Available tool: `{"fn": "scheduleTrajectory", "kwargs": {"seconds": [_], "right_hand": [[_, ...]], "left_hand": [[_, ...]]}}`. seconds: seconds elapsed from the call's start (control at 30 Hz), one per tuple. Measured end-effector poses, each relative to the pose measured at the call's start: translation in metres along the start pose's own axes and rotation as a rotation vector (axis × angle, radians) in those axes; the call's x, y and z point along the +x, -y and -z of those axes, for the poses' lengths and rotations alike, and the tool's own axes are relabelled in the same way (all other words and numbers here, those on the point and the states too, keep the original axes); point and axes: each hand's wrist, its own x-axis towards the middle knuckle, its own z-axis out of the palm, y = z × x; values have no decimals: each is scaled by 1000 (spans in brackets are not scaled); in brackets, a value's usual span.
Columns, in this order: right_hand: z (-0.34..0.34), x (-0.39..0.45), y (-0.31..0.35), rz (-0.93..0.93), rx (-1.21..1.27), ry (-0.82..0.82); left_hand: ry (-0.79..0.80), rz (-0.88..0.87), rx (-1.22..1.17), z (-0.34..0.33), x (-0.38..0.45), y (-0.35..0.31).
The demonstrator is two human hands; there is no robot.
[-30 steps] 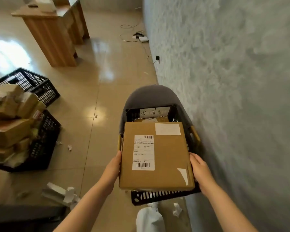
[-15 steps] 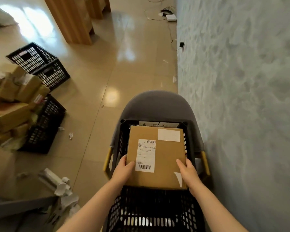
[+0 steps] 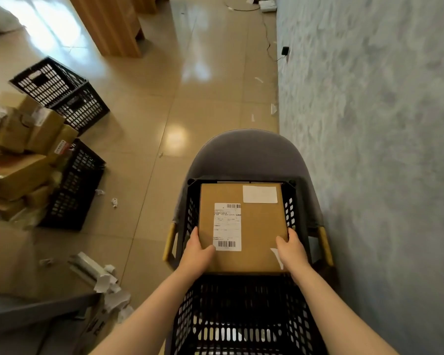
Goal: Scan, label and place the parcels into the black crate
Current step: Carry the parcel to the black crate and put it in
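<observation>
Head view looks down on a flat cardboard parcel (image 3: 242, 228) held level inside the far half of the black crate (image 3: 244, 311), which sits on a grey chair (image 3: 244, 155) close to the blue-grey wall (image 3: 369, 149) on the right. The left hand (image 3: 196, 254) grasps the parcel's near left corner, thumb on top just beside the shipping label (image 3: 227, 226); the right hand (image 3: 291, 249) grasps the near right corner the same way, its fingers curled round the edge. Holding both near corners likely keeps the box flat with its label up, so it can slide toward the far wall of the crate and leave the near half free. Whether the parcel already rests on the crate's floor cannot be told.

Glossy beige tiled floor (image 3: 203, 98) spreads to the left, littered with torn paper scraps (image 3: 108, 280). At far left, more black crates (image 3: 62, 90) stand beside a heap of cardboard boxes (image 3: 23, 149). A wooden cabinet (image 3: 113, 24) stands at the far end.
</observation>
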Motion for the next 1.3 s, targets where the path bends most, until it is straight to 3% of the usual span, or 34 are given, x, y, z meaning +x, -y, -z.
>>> {"fn": "scheduleTrajectory", "kwargs": {"seconds": [0.17, 0.4, 0.57, 0.8, 1.03, 1.3], "right_hand": [[7, -45, 3, 113, -197, -83], [13, -142, -20, 200, -359, -250], [4, -236, -56, 132, -268, -455], [-18, -395, -132, -60, -142, -743], [-61, -575, -241, -269, 10, -988], [-215, -837, -389, -576, 297, -1325]], "left_hand": [[-94, -187, 301, 12, -22, -2], [-26, -587, 727, 38, -63, -12], [115, -814, 918, 40, -106, -19], [360, -1248, 1038, -8, -212, -1], [659, -1574, 1091, -69, -364, 87], [1197, -1822, 1016, -90, -602, 295]]}}
